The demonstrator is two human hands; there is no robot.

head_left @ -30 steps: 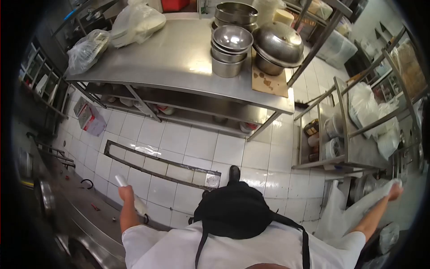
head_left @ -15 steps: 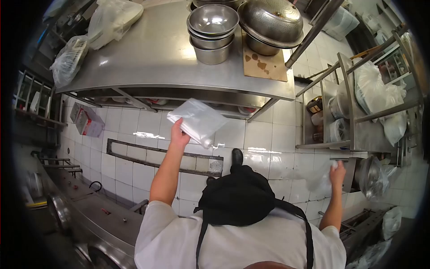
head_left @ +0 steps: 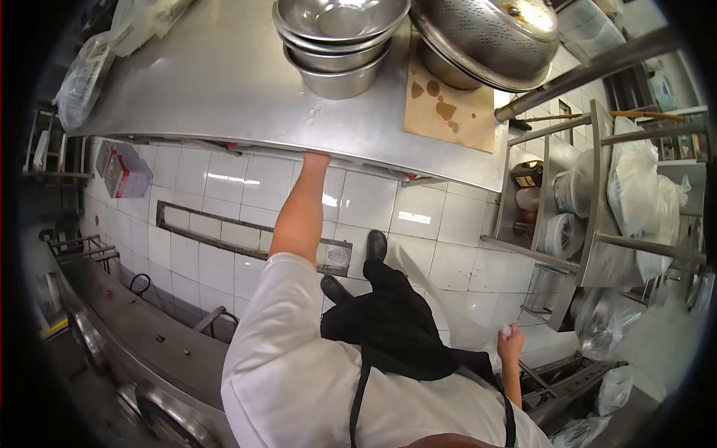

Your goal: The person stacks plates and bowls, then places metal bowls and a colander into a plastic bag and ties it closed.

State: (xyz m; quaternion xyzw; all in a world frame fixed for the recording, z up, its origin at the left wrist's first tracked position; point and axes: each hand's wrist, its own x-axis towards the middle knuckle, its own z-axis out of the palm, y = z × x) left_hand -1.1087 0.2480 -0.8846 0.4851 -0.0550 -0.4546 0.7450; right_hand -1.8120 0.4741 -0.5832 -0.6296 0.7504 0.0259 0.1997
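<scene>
Plastic bags seen in the left hand (head_left: 317, 158) half a second ago are now out of sight — that hand has gone under the steel table's (head_left: 224, 82) edge, fingers hidden, grip untellable — while the right hand (head_left: 511, 342) stays pinched on a clear plastic sheet (head_left: 455, 313).

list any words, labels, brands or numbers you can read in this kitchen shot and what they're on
No text can be read anywhere in this view.
Red and white box on the floor: it bears print, too small and blurred to read.
Containers on the side rack: any labels are too blurred to read.
Cardboard sheet on the steel table: stains only, no writing.
Stacked steel bowls: no markings visible.
</scene>
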